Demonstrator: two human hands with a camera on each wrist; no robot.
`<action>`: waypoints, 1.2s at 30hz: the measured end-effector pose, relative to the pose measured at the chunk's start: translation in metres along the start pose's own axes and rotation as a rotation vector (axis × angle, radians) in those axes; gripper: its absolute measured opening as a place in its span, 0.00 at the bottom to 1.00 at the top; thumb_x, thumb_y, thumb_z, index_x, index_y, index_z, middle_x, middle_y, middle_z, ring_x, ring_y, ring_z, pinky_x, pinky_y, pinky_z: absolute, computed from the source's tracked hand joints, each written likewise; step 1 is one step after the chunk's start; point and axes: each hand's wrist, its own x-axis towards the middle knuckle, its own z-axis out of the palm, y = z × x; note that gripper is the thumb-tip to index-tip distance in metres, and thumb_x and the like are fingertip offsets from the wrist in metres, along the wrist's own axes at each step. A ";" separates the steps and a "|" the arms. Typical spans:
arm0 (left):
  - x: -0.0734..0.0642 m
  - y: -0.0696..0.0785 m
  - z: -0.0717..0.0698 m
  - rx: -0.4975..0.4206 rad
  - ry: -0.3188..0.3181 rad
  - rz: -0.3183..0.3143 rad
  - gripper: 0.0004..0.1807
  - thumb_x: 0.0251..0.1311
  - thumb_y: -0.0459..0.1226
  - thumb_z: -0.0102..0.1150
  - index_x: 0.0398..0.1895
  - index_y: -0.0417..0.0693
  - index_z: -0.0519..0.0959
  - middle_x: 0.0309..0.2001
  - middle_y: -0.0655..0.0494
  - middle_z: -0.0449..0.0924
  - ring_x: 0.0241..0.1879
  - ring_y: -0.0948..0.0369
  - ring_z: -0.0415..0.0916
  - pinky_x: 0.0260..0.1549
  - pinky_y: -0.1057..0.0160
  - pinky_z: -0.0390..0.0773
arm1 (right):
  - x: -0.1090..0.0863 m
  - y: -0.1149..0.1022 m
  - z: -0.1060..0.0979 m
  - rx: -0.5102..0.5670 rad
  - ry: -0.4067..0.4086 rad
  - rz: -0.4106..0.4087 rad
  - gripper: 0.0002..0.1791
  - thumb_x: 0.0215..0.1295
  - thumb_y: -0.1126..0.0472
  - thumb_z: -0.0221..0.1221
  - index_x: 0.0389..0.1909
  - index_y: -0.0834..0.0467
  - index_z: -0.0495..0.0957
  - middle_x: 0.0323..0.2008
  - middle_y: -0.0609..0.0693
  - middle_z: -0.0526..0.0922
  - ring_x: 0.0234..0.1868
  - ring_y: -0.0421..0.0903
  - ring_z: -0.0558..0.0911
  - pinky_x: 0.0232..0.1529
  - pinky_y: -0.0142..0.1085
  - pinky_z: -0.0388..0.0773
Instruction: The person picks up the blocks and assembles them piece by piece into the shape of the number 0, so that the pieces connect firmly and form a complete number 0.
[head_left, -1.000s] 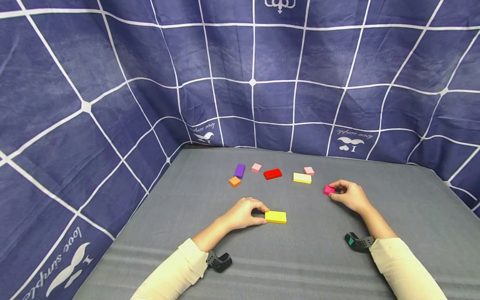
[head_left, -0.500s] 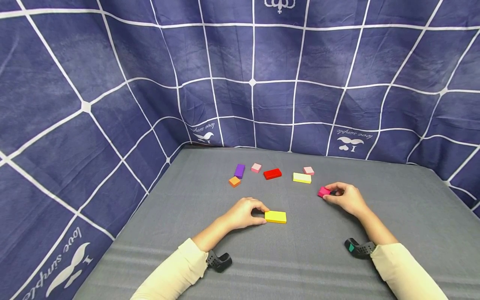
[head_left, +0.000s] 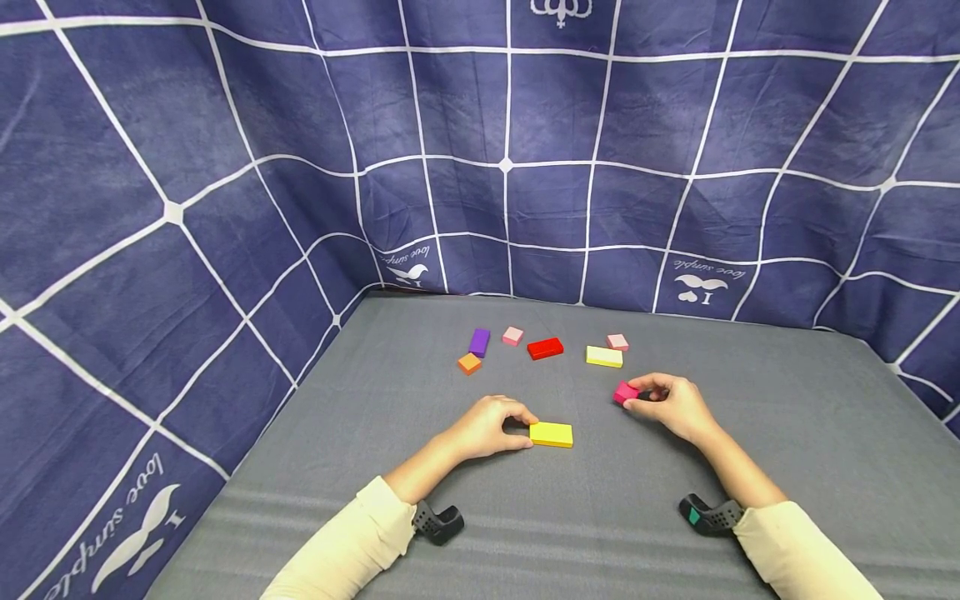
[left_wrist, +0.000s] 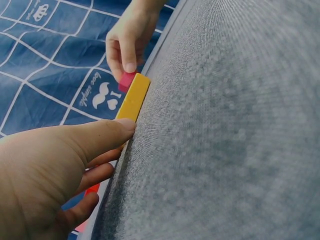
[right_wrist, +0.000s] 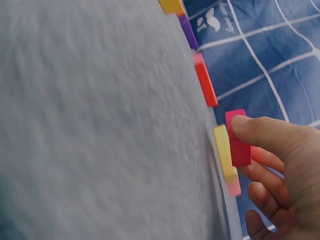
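My left hand (head_left: 487, 427) pinches the left end of a yellow rectangular block (head_left: 551, 434), which lies flat on the grey cloth. In the left wrist view the thumb sits on that block's near end. To the right and a little farther back, my right hand (head_left: 678, 406) grips a crimson-pink block (head_left: 625, 393) between thumb and fingers. The right wrist view shows this pink block (right_wrist: 239, 142) as a long bar with the thumb on its face. Whether it touches the cloth I cannot tell. A gap separates the two held blocks in the head view.
Behind the hands lie a purple block (head_left: 479, 342), an orange block (head_left: 469, 363), a red block (head_left: 545, 348), a pale yellow block (head_left: 603, 357) and two light pink blocks, one left (head_left: 513, 336), one right (head_left: 617, 342). Blue curtains (head_left: 555, 200) stand behind and left.
The right hand has carried the crimson-pink block left and slightly nearer, closer to the yellow block. The left hand and the yellow block have stayed in place.
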 end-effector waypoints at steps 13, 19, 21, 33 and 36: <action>0.000 -0.002 0.001 -0.001 -0.001 -0.006 0.14 0.51 0.39 0.74 0.42 0.49 0.85 0.39 0.61 0.85 0.40 0.66 0.78 0.47 0.63 0.73 | -0.008 -0.020 0.019 0.021 -0.045 -0.042 0.15 0.47 0.59 0.75 0.38 0.58 0.86 0.29 0.46 0.82 0.31 0.40 0.73 0.31 0.30 0.69; 0.000 -0.001 0.001 0.000 -0.002 -0.006 0.14 0.51 0.40 0.74 0.42 0.49 0.86 0.39 0.62 0.85 0.40 0.66 0.77 0.47 0.64 0.73 | -0.011 -0.026 0.027 0.043 -0.063 -0.060 0.16 0.46 0.59 0.76 0.37 0.57 0.86 0.29 0.45 0.82 0.31 0.42 0.74 0.31 0.31 0.69; 0.001 -0.001 0.001 0.002 -0.003 -0.007 0.14 0.51 0.40 0.74 0.42 0.49 0.86 0.39 0.62 0.85 0.40 0.66 0.77 0.47 0.64 0.73 | -0.012 -0.028 0.029 0.049 -0.071 -0.067 0.16 0.45 0.59 0.76 0.37 0.56 0.86 0.30 0.46 0.82 0.31 0.42 0.74 0.31 0.31 0.70; 0.000 0.000 0.000 -0.006 -0.011 -0.020 0.14 0.52 0.39 0.73 0.43 0.48 0.85 0.39 0.62 0.85 0.40 0.65 0.78 0.48 0.63 0.72 | -0.018 -0.037 0.040 0.058 -0.109 -0.095 0.15 0.46 0.60 0.76 0.37 0.56 0.86 0.32 0.44 0.82 0.33 0.43 0.75 0.33 0.32 0.71; 0.000 0.000 0.000 -0.011 -0.013 -0.024 0.14 0.52 0.39 0.73 0.43 0.48 0.85 0.39 0.61 0.85 0.41 0.65 0.78 0.48 0.63 0.72 | -0.018 -0.038 0.042 0.056 -0.104 -0.098 0.15 0.45 0.61 0.76 0.37 0.56 0.86 0.31 0.43 0.82 0.32 0.42 0.75 0.33 0.32 0.72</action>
